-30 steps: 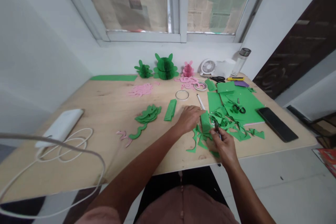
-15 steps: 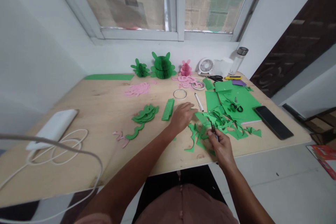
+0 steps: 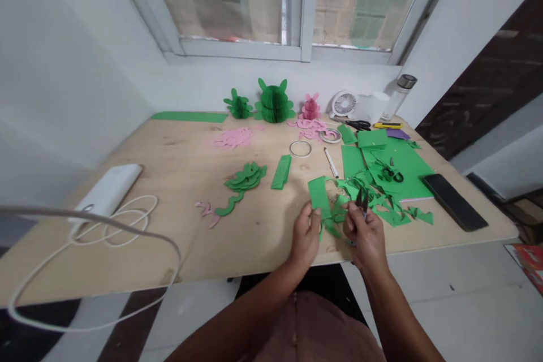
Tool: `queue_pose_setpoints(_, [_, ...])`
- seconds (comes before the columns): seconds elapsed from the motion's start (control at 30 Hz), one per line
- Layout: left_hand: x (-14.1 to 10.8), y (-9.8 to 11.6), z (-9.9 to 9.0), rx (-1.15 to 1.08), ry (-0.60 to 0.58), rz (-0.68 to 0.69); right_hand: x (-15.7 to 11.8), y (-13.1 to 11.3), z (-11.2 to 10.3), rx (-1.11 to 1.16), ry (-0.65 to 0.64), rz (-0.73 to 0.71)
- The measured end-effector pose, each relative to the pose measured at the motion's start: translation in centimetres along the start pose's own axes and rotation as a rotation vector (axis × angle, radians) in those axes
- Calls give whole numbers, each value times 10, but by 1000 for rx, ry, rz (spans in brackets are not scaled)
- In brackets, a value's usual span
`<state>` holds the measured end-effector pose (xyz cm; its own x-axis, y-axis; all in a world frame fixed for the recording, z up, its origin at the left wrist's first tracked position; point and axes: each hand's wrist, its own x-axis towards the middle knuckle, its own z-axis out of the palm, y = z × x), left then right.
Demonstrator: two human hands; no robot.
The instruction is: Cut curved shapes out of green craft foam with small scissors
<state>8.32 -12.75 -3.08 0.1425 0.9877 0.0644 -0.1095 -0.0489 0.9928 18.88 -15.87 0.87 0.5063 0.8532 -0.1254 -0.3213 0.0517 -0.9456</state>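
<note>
Near the table's front edge my left hand (image 3: 306, 237) pinches a green paper rectangle (image 3: 319, 195), which stands up from the fingers. Just to its right, my right hand (image 3: 367, 235) is closed round a small pair of scissors (image 3: 362, 199); the dark blades point away from me and look slightly apart. Green paper scraps (image 3: 384, 206) lie in a heap beyond and around the right hand. A folded green paper strip (image 3: 281, 172) rests left of the held piece. Farther left is a stack of green leafy cutouts (image 3: 246, 176).
Green sheets (image 3: 401, 164), a black phone (image 3: 455, 202) and a white pen (image 3: 331, 163) lie to the right. Pink cutouts (image 3: 232, 138) and paper figures (image 3: 274, 103) are farther back. A white power bank (image 3: 108, 189) with a looping cable occupies the left.
My left hand has drawn back toward me and now holds the green paper rectangle upright. My right hand has lifted the scissors, their blades now clear of the scraps. The view has shifted slightly left.
</note>
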Motion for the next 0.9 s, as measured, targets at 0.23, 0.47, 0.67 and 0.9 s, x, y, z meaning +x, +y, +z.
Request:
queue_pose_setpoints(0.23, [13, 7, -17, -78, 217, 4, -5, 11, -18, -159, -30, -86])
queue_pose_setpoints(0.47, [0, -2, -57, -119, 338, -27, 1, 36, 3, -470, -553, -174])
queue_pose_setpoints(0.67, [-4, -4, -56, -158, 361, -48, 41, 30, -1, -476, -334, -259])
queue_pose_setpoints(0.9, [-29, 3, -62, -303, 453, -90, -1, 59, 41, -190, -495, 78])
